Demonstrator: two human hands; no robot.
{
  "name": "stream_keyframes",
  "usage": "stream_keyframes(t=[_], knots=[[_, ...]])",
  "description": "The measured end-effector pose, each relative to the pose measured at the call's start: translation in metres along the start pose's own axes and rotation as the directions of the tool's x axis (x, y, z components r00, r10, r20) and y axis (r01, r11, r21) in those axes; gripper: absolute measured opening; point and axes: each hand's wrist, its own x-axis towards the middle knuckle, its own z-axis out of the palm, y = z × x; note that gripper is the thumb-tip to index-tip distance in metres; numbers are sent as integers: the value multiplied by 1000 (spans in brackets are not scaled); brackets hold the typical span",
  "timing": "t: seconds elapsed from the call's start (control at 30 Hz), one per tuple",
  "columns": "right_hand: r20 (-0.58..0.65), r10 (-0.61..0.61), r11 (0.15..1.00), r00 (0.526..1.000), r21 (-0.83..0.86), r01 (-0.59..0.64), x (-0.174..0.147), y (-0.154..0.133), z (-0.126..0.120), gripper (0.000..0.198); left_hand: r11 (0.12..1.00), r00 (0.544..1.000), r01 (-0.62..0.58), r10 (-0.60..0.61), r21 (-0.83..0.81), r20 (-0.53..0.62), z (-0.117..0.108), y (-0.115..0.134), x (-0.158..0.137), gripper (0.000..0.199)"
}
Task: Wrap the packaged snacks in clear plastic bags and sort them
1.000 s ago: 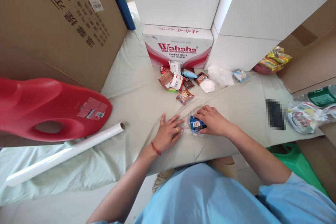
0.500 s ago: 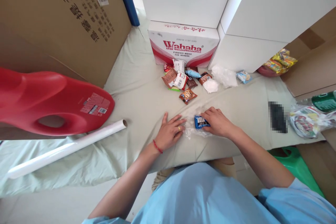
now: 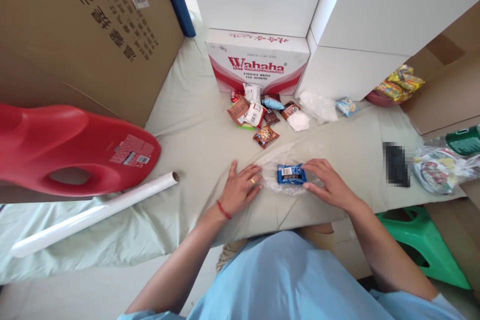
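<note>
A small blue snack packet (image 3: 291,174) with a white barcode label lies on a sheet of clear plastic film (image 3: 273,160) spread over the cloth. My left hand (image 3: 242,187) rests flat with its fingers apart, the fingertips on the film's left edge. To the packet's right is my right hand (image 3: 328,182), thumb and fingers parted around its right end and holding nothing; whether the fingertips touch the packet I cannot tell. Beyond the film sits a heap of snack packets (image 3: 255,114), with one brown cookie packet (image 3: 266,136) lying at its near side.
A Wahaha carton (image 3: 258,67) stands behind the heap. Crumpled clear plastic (image 3: 318,107) and a light-blue packet (image 3: 347,107) lie to its right. At left are a red jug (image 3: 93,150), a white roll (image 3: 97,215) and a large cardboard box (image 3: 90,35). A green stool (image 3: 431,255) stands below right.
My right hand has let go of the blue packet and drawn back to the right, its fingers opening. More of the packet and film shows. My left hand keeps its place.
</note>
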Motion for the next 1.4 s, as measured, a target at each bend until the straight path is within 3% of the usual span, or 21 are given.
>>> stream_keyframes(t=[0.13,0.2,0.3,0.5,0.6,0.77,0.97,1.1,1.17,1.23,1.27,1.3,1.37,1.4], knots=[[-120,62,998,991,-6,-63,-40,5,17,78,999,1000,28,-28,26,8,0,4,3,28],[-170,104,994,980,-22,-109,-52,7,28,64,998,999,48,-48,41,9,0,7,5,32],[-193,97,995,976,-12,-101,-54,10,32,23,997,998,68,-68,48,-1,1,10,8,33],[-182,-6,988,983,149,34,-29,11,2,14,990,989,115,-121,-78,-83,4,9,14,25],[-141,50,965,989,261,-11,-14,15,-9,16,967,969,188,-211,-172,-129,8,6,17,29],[-119,258,937,959,271,-219,5,32,0,25,916,896,322,-376,-239,-236,19,2,25,31],[-42,370,922,928,142,-361,14,54,13,21,886,796,399,-462,-235,-391,23,-6,35,22],[-142,285,957,948,-22,-290,25,59,-5,27,843,679,504,-522,-189,-517,9,-2,37,26],[-181,186,972,966,-107,-207,37,60,-15,25,832,610,541,-491,-126,-622,-3,11,35,27],[-164,59,978,985,-187,-89,55,60,-18,29,850,585,525,-398,-44,-706,-15,32,32,24],[-134,-2,976,991,-215,-28,65,60,-16,36,880,625,475,-338,-1,-703,-19,44,31,21],[-97,-52,973,994,-230,29,75,61,-13,42,923,697,382,-255,46,-670,-21,56,30,19],[-11,-129,966,992,-226,123,95,63,-3,47,985,869,146,-83,93,-488,-19,77,33,25],[31,-161,965,986,-206,164,105,64,2,44,994,928,48,-10,95,-373,-15,85,36,30]])
